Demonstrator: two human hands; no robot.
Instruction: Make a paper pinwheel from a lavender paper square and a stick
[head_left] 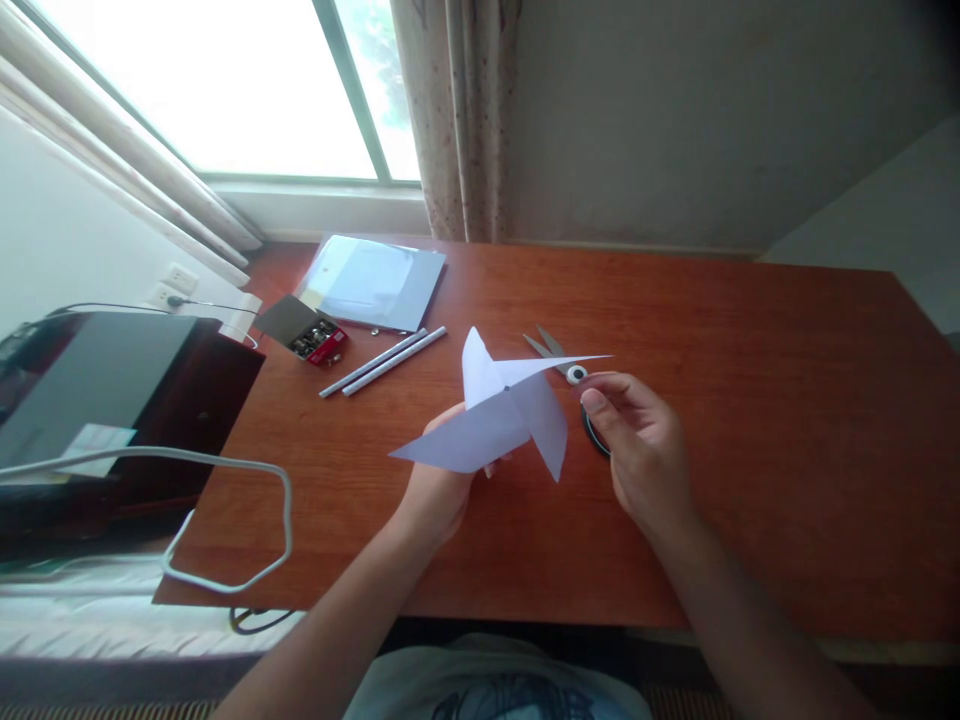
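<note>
A white paper pinwheel with curved blades and a small dark fastener at its centre faces up over the table. My left hand is closed behind it; the blades cover most of the fingers, and a short white stick end shows below. To the right of the pinwheel, my right hand has its thumb and forefinger pinched together, apart from the blades. Whether anything small is between those fingertips I cannot make out. Scissors with dark handles lie on the table just beyond, partly hidden by my right hand.
Two rolled paper sticks lie at the left, near an open red box of small metal pieces. Behind them is a plastic sleeve with paper. A dark printer and a looping white cable flank the wooden table.
</note>
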